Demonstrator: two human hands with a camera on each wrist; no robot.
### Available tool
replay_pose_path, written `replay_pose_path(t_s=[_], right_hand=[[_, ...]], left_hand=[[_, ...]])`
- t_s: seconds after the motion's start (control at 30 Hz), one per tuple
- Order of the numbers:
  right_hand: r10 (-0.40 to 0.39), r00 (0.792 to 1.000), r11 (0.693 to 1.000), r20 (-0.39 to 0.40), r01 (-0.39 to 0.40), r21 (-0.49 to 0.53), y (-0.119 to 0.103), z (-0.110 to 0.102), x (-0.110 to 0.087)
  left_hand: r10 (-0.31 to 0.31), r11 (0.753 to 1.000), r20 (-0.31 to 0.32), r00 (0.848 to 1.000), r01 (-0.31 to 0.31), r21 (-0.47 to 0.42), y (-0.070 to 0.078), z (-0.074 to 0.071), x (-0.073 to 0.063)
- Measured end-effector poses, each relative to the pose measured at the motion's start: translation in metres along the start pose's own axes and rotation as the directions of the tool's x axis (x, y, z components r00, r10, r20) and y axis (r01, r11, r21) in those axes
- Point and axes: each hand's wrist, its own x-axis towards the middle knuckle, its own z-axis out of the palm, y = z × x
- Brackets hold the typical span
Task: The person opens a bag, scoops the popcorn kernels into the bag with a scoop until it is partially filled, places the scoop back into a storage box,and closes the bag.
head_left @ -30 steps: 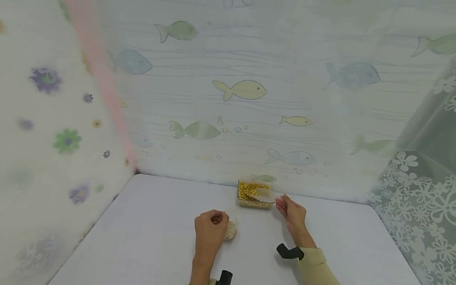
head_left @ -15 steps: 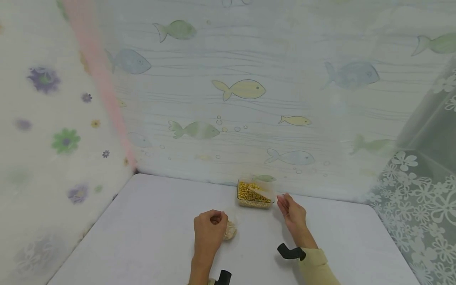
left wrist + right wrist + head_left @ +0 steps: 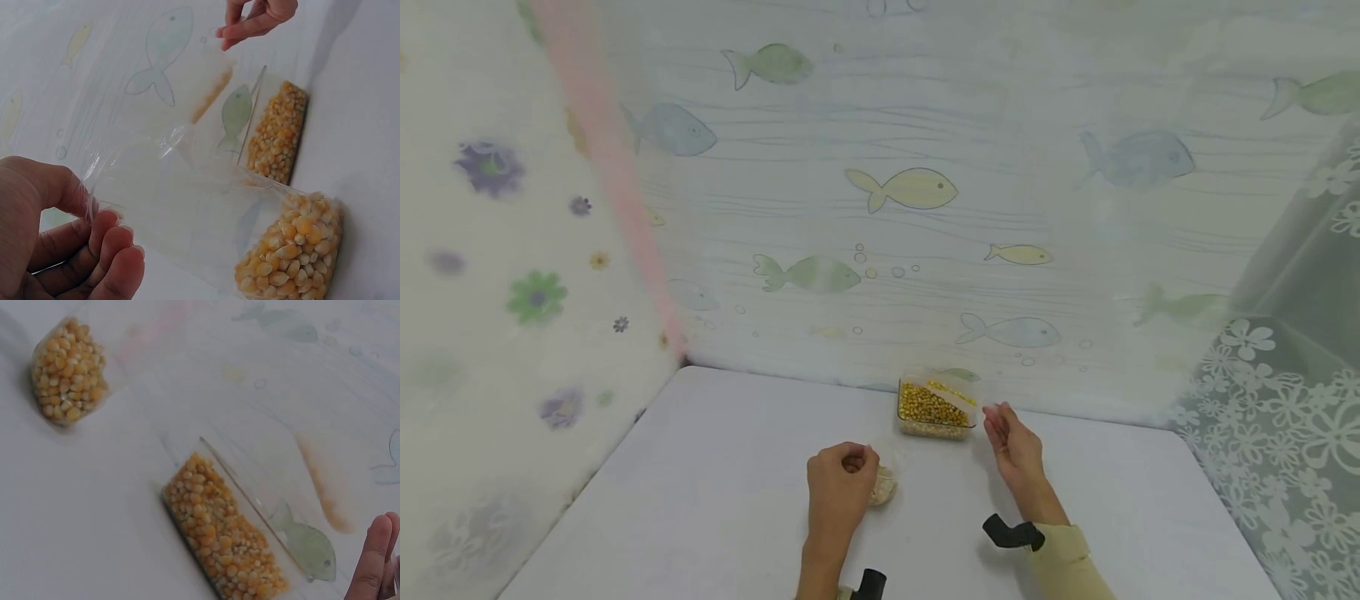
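Observation:
My left hand (image 3: 842, 487) pinches the upper edge of a clear plastic bag (image 3: 187, 181) between thumb and fingers. Corn kernels (image 3: 290, 253) fill the bag's bottom, which rests on the table. To the right, my right hand (image 3: 1017, 450) holds a pale, see-through scoop-like piece (image 3: 951, 400) by its end, close over a clear rectangular container (image 3: 936, 431). A blurred orange-brown strip (image 3: 214, 97) shows along this piece in the left wrist view. More corn kernels (image 3: 219, 531) lie in the container. Only the fingertips (image 3: 375, 550) of my right hand show in the right wrist view.
The white table (image 3: 722, 483) meets a fish-printed curtain (image 3: 917, 250) just behind the container. A flower-printed curtain (image 3: 550, 350) runs along the left side. A lace-patterned sheer curtain (image 3: 1285, 417) hangs at the right.
My right hand has lifted slightly, and the scoop-like piece has come up from among the kernels and tilted over the container. The left hand and bag stay nearly still.

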Motion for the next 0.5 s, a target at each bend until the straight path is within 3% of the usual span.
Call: replay_pose_path(t_s=[0.5], right_hand=[[0.028,0.998,1.0,0.047,-0.029,0.009,0.005,-0.002,-0.021]], left_hand=[[0.013,1.0,0.004,1.0,-0.013,0.005,-0.001,0.002,-0.001]])
